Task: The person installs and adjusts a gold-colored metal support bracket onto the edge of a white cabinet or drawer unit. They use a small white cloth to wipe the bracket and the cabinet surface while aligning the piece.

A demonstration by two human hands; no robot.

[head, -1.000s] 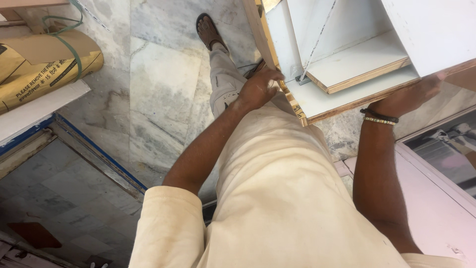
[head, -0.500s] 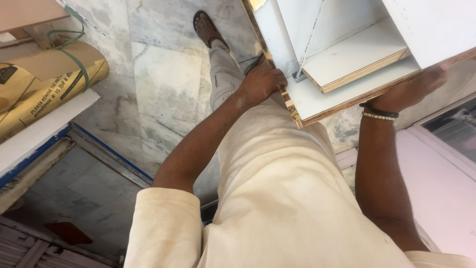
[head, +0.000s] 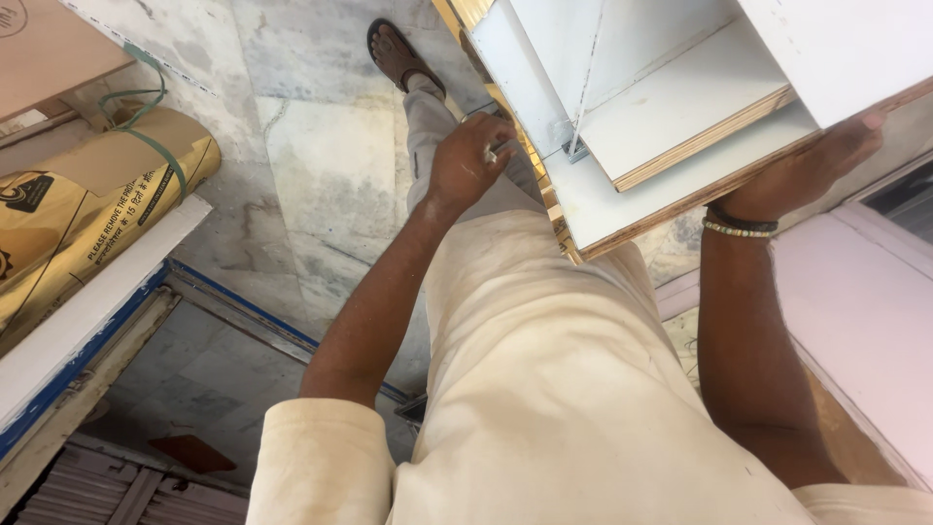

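On cabinet (head: 680,107) edge, left hand (head: 466,160) shifted

We stand in what looks like a room under fit-out or a carpentry site, not a finished home. We see a white laminated plywood cabinet (head: 671,126) with raw ply edges, a cardboard-wrapped roll (head: 87,204) strapped with green band, loose white boards (head: 87,311), and a dusty marble floor (head: 321,165)
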